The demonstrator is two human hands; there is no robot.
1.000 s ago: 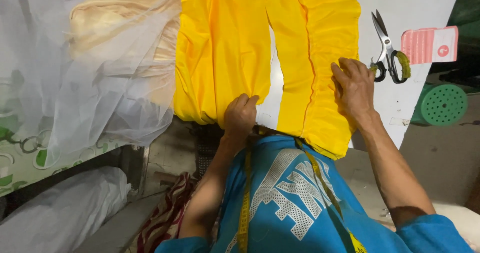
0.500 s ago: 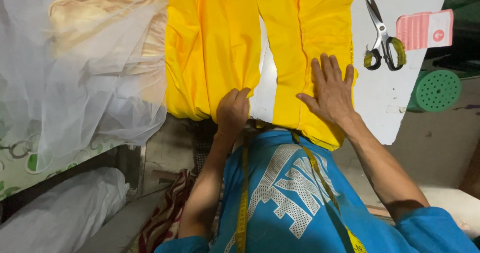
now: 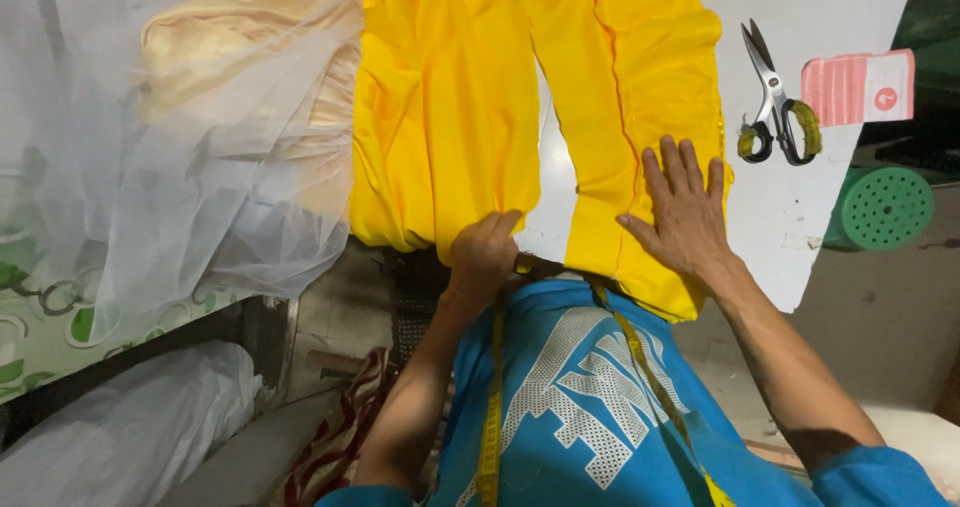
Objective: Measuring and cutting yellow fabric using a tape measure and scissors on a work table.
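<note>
Yellow cloth [image 3: 450, 117] lies spread across the upper middle of the frame on a white table [image 3: 800, 27]. The left hand [image 3: 482, 252] pinches its near hem at centre, fingers closed. The right hand [image 3: 685, 212] presses flat and open on the right strip. Scissors [image 3: 772, 102] lie upper right.

Blue short-sleeved shirt [image 3: 590, 397] with white print, yellow tape measure [image 3: 490, 407] draped.
</note>
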